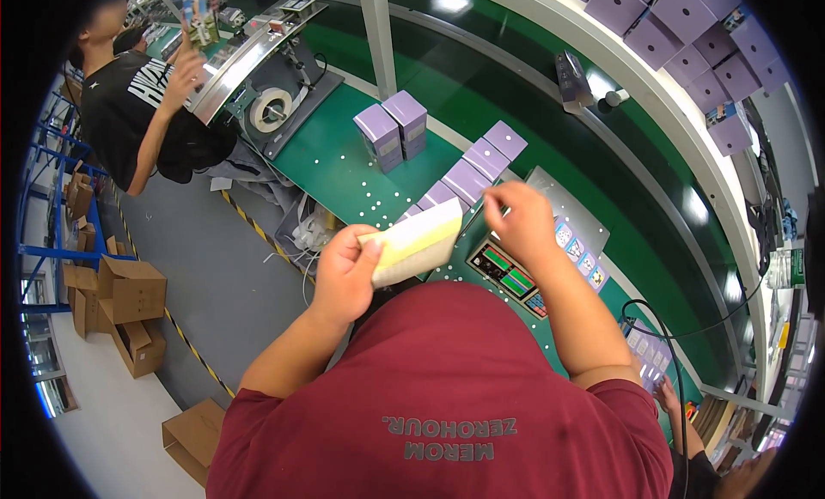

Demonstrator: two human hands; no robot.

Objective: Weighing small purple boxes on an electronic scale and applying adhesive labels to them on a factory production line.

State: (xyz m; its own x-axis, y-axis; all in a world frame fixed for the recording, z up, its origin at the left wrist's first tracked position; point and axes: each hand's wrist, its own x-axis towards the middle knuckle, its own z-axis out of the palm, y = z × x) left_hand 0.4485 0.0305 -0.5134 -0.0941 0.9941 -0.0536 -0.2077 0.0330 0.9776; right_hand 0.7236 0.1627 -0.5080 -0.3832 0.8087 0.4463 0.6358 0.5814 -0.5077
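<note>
My left hand [345, 274] is closed on the near left edge of a white and yellow sheet of backing paper [418, 248], held tilted above the bench. To its right my right hand [524, 222] hangs with thumb and fingertips pinched; whatever may be between them is too small to make out. Just beyond both hands runs a slanting row of purple boxes [467, 181], with small white round dots on several of them. The sheet covers the near end of that row. Under my right wrist sits a counting scale [507, 276] with lit green displays.
Two stacks of purple boxes [378, 131] stand farther back on the green bench [335, 168], among scattered white dots. A co-worker [142, 112] is by a machine with a roll [271, 110] at left. More purple boxes [679, 27] fill a rack; a black cable [679, 362] loops at right.
</note>
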